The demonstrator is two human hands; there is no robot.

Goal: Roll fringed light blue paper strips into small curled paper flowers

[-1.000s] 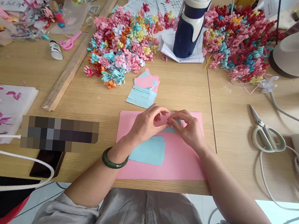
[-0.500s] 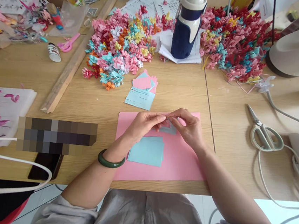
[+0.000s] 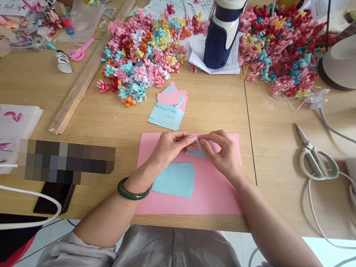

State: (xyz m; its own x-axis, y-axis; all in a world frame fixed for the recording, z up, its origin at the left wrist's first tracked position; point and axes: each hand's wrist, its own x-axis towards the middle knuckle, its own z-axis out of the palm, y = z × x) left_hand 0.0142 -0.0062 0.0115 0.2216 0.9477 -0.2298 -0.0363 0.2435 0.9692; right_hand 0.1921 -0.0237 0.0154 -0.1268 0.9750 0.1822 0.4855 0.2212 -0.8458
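- Your left hand (image 3: 171,146) and right hand (image 3: 225,155) meet over the far edge of the pink sheet (image 3: 216,196), fingertips nearly touching.
- Both hands are pinched closed, thumb against forefinger, on one small blue paper piece (image 3: 199,152), which hangs between them just above the pink sheet.
- A stack of blue cards (image 3: 175,178) lies on the pink sheet, nearer to you than your hands and beside your left wrist with its green bangle (image 3: 133,191).
- Just beyond the pink sheet's far edge lies a pile of cut papers (image 3: 167,107), blue and pink.
- Well to the right of the pink sheet, scissors (image 3: 317,160) rest on the table.
- Far beyond the pink sheet, a navy bottle (image 3: 220,37) stands between two heaps of curled paper (image 3: 141,54).
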